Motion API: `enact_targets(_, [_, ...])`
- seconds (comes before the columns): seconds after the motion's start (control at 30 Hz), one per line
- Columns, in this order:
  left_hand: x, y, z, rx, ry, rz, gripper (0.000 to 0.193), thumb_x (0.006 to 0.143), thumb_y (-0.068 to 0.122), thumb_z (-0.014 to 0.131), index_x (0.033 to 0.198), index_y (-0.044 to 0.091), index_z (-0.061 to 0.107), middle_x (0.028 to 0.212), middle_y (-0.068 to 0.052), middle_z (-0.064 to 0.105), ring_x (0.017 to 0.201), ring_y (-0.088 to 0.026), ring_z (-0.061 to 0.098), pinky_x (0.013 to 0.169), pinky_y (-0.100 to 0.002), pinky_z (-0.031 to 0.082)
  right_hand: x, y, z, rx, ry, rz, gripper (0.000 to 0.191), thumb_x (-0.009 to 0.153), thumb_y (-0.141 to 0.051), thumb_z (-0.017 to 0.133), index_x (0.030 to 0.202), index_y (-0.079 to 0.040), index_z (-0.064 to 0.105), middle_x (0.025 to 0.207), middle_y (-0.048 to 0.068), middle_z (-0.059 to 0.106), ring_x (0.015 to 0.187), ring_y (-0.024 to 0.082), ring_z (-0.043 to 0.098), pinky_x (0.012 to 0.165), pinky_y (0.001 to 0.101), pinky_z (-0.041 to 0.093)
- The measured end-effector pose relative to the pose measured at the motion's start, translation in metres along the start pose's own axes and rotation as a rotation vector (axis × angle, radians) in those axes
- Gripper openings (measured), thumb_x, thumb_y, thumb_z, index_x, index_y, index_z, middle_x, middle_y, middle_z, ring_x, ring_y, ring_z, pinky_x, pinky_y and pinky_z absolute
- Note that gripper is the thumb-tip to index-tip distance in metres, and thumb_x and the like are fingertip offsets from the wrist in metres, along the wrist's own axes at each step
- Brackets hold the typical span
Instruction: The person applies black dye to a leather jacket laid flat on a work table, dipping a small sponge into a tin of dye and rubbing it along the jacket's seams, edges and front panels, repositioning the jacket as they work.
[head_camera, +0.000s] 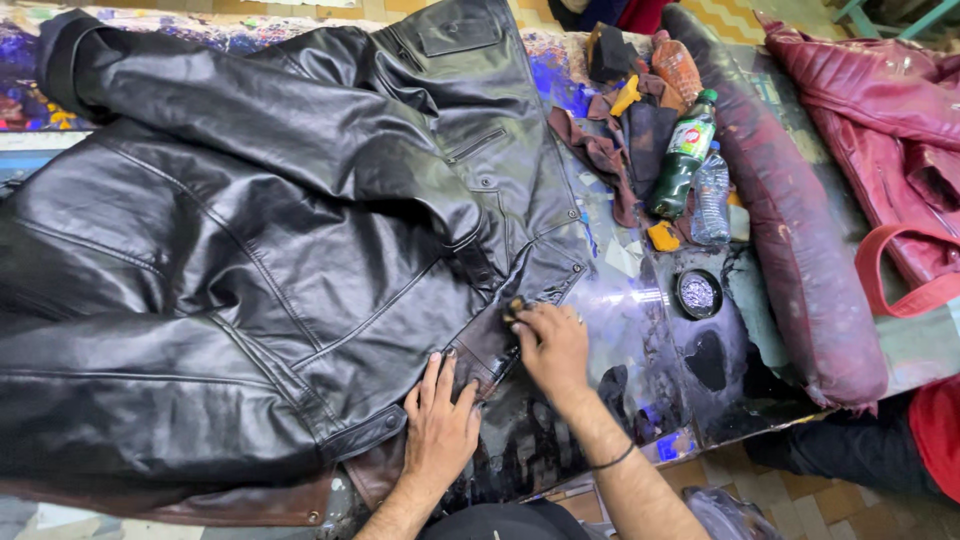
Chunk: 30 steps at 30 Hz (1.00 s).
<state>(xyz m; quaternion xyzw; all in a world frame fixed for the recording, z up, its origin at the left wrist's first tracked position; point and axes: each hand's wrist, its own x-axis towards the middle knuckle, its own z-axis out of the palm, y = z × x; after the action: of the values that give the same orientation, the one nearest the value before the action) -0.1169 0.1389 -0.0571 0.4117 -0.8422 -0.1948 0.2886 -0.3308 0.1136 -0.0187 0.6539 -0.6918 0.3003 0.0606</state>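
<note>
My left hand (440, 425) lies flat, fingers spread, pinning the hem of the black jacket (260, 250) near the table's (640, 330) front edge. My right hand (552, 345) is closed around a small dark-and-yellow sponge (513, 308), pressing it on the jacket's front flap just past the left fingers. The jacket covers most of the left of the table, with its brown lining showing at the front edge.

The risks I see: the leather is slick, so if my left hand eases, the flap may slide under the sponge and the rubbing will streak. The tabletop beside my right hand is wet with dark stain; dragging my wrist through it could smear the jacket. The open tin (697, 293) sits near my right hand, and a wide elbow swing could knock it towards the maroon cushion (800, 250). The bottles (690, 160) lie further back, well apart.
</note>
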Motion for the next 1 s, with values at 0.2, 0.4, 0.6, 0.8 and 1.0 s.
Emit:
enact_targets(0.2, [-0.001, 0.002, 0.001, 0.002, 0.019, -0.045, 0.046, 0.081, 0.025, 0.071, 0.122, 0.005, 0.067, 0.152, -0.022, 0.042, 0.147, -0.035, 0.028, 0.105, -0.058, 0.028, -0.002, -0.014, 0.001, 0.009, 0.137, 0.052, 0.016, 0.083, -0.015, 0.078, 0.099, -0.012, 0.076, 0.104, 0.008, 0.069, 0.095, 0.031, 0.063, 0.08, 0.0424, 0.047])
enact_targets(0.4, [-0.002, 0.001, -0.001, -0.016, 0.012, -0.061, 0.044, 0.082, 0.024, 0.071, 0.121, 0.003, 0.067, 0.152, -0.025, 0.04, 0.148, -0.038, 0.026, 0.105, -0.058, 0.028, 0.004, -0.018, 0.019, 0.015, 0.1, -0.125, 0.012, 0.08, -0.016, 0.079, 0.091, -0.013, 0.075, 0.099, 0.004, 0.07, 0.092, 0.028, 0.064, 0.077, 0.043, 0.044])
enact_targets(0.6, [-0.003, -0.001, -0.001, -0.037, 0.004, -0.069, 0.044, 0.082, 0.022, 0.072, 0.12, 0.002, 0.066, 0.15, -0.026, 0.04, 0.148, -0.038, 0.024, 0.104, -0.059, 0.027, 0.003, -0.022, 0.033, 0.038, 0.132, -0.038, 0.012, 0.083, -0.015, 0.077, 0.094, -0.013, 0.074, 0.098, 0.004, 0.068, 0.095, 0.028, 0.064, 0.082, 0.0405, 0.046])
enact_targets(0.8, [-0.004, -0.001, -0.002, -0.044, 0.034, -0.047, 0.043, 0.082, 0.022, 0.072, 0.12, 0.003, 0.065, 0.152, -0.025, 0.04, 0.148, -0.037, 0.026, 0.105, -0.057, 0.028, 0.001, -0.025, 0.03, 0.015, 0.149, -0.033, 0.013, 0.081, -0.014, 0.079, 0.092, -0.01, 0.075, 0.094, 0.007, 0.071, 0.09, 0.03, 0.064, 0.076, 0.044, 0.045])
enact_targets(1.0, [-0.004, 0.0, -0.006, -0.05, 0.028, -0.065, 0.042, 0.079, 0.02, 0.074, 0.117, 0.004, 0.066, 0.153, -0.026, 0.04, 0.147, -0.039, 0.026, 0.105, -0.057, 0.028, -0.003, -0.035, 0.033, 0.092, 0.087, -0.171, 0.012, 0.081, -0.012, 0.077, 0.093, -0.011, 0.074, 0.098, 0.007, 0.071, 0.09, 0.029, 0.065, 0.078, 0.0418, 0.049])
